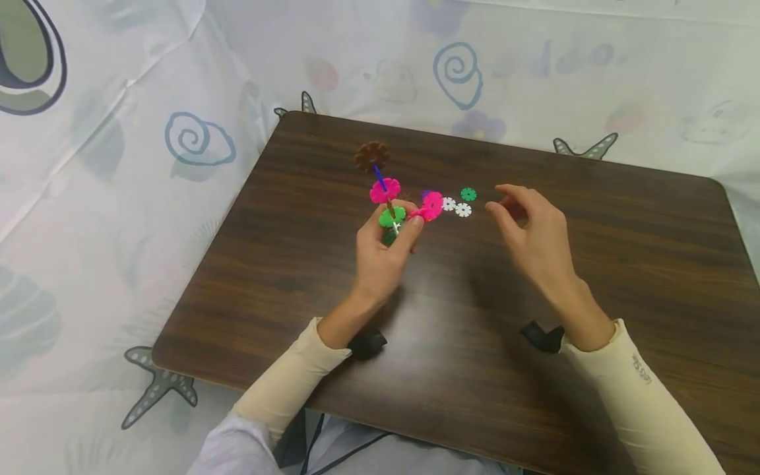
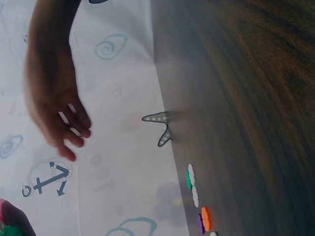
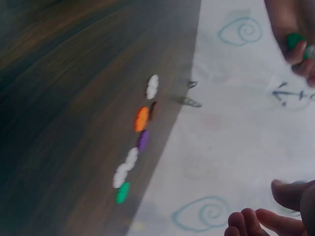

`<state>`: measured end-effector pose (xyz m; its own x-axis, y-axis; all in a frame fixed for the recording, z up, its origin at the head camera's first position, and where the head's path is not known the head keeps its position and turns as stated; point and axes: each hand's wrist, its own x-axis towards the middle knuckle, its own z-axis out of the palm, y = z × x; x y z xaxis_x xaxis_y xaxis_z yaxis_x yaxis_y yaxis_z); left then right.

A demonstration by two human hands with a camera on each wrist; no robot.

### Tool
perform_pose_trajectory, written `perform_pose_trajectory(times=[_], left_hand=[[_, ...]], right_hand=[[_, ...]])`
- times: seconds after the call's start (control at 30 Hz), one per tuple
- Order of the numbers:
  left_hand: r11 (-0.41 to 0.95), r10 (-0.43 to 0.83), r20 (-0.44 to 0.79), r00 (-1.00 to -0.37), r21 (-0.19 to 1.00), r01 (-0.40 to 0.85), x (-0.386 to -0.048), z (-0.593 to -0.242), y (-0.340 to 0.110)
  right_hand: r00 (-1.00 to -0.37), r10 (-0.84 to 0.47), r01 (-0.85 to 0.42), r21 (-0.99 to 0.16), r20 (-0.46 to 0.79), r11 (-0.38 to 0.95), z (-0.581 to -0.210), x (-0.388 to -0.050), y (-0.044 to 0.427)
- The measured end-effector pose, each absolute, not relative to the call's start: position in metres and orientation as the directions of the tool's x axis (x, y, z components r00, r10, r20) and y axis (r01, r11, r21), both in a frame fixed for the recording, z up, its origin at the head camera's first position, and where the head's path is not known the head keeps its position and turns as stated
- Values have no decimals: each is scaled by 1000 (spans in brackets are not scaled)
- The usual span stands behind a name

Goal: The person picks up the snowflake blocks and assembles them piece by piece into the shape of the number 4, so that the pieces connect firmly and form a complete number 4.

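Note:
My left hand (image 1: 380,260) grips a joined chain of notched plastic discs above the table. A brown disc (image 1: 371,156) tops the chain, then a blue one seen edge-on, a pink disc (image 1: 384,190) and a light green disc (image 1: 392,216). Another pink disc (image 1: 433,205) sticks out to the right by the thumb; fingers hide part of the joins. My right hand (image 1: 537,244) hovers to the right, thumb and index finger apart, holding nothing. Beyond it to the left lie a loose green disc (image 1: 468,194) and white discs (image 1: 463,210).
The dark wooden table (image 1: 653,264) has rounded corners, and a patterned white cloth (image 1: 368,59) hangs behind it. In the right wrist view, an orange disc (image 3: 141,119), a brown disc (image 3: 153,110) and a purple disc (image 3: 143,141) lie among the white ones.

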<state>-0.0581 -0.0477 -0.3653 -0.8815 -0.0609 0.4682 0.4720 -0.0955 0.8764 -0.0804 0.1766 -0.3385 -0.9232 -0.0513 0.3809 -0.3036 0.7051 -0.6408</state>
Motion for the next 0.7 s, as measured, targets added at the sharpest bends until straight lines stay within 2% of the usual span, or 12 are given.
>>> perform_pose_trajectory(times=[0.3,0.7], left_hand=[[-85,14,461,-887,885,459,-58,-368,-51],[-74,43,454,-890,890,450,-59,-371,-52]], right_hand=[[-984,-90,-170,-662,154,730,-366,-118,197],[-989,-144,-126,-647,25,752,-399,-162,197]])
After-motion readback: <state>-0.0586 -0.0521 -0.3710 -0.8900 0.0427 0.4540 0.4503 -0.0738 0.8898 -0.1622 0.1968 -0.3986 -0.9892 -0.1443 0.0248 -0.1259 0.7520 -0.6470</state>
